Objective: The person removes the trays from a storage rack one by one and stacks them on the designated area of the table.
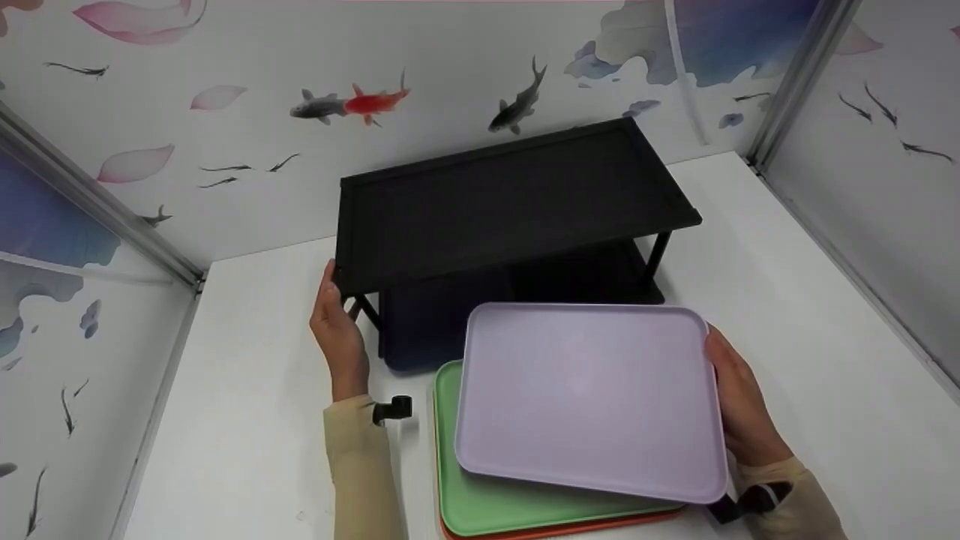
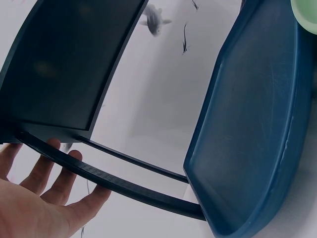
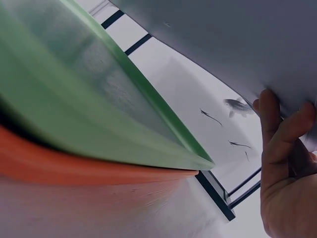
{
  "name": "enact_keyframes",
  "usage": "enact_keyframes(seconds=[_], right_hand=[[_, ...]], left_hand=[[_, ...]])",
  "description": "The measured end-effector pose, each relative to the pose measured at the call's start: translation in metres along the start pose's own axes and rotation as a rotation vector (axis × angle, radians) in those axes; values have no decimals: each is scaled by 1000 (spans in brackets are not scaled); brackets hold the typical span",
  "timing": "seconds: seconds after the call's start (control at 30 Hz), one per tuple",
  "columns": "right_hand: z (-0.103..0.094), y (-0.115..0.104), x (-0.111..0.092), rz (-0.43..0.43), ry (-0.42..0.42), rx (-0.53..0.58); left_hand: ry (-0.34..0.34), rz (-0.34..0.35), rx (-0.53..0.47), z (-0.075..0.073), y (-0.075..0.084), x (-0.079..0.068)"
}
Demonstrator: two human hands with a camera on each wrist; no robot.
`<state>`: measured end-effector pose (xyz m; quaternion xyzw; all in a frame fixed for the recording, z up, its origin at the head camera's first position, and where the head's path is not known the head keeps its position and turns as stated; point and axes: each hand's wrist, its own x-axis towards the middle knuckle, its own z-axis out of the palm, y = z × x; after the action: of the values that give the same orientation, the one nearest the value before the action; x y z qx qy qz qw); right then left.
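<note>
My right hand (image 1: 745,405) grips a lavender tray (image 1: 585,397) by its right edge, with fingers (image 3: 270,116) against its underside. The tray tilts above a green tray (image 1: 480,495), which lies on an orange tray (image 3: 99,171). At the left end of a black two-tier rack (image 1: 495,210), my left hand (image 1: 341,337) touches the side by the upper shelf corner. Its fingers (image 2: 62,186) reach fairly straight past the outer leg bar; the thumb is hidden in the left wrist view. On the rack's lower level sits a dark blue tray (image 2: 247,114), partly covered by the upper shelf.
A white table (image 1: 247,420) carries everything. Behind the rack rises a white wall panel (image 1: 262,150) printed with fish and petals. Similar side panels with metal edge strips (image 1: 180,262) enclose the table left and right. Black straps with small mounts (image 1: 394,409) sit on both wrists.
</note>
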<state>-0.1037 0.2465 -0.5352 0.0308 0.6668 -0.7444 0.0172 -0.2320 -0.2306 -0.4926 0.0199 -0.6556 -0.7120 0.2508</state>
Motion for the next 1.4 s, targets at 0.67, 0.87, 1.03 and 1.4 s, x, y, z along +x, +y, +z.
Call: enact_keyframes(seconds=[0.67, 0.87, 1.03, 1.4], right_hand=[[4, 1, 1, 30, -66, 37], [4, 2, 1, 33, -85, 14], [5, 2, 2, 49, -81, -2], [7, 4, 4, 64, -69, -27]], left_hand=[[-11, 29, 17, 0, 1, -3], [-7, 27, 24, 1, 2, -3], [-3, 22, 29, 0, 1, -3], [-4, 22, 15, 0, 1, -2]])
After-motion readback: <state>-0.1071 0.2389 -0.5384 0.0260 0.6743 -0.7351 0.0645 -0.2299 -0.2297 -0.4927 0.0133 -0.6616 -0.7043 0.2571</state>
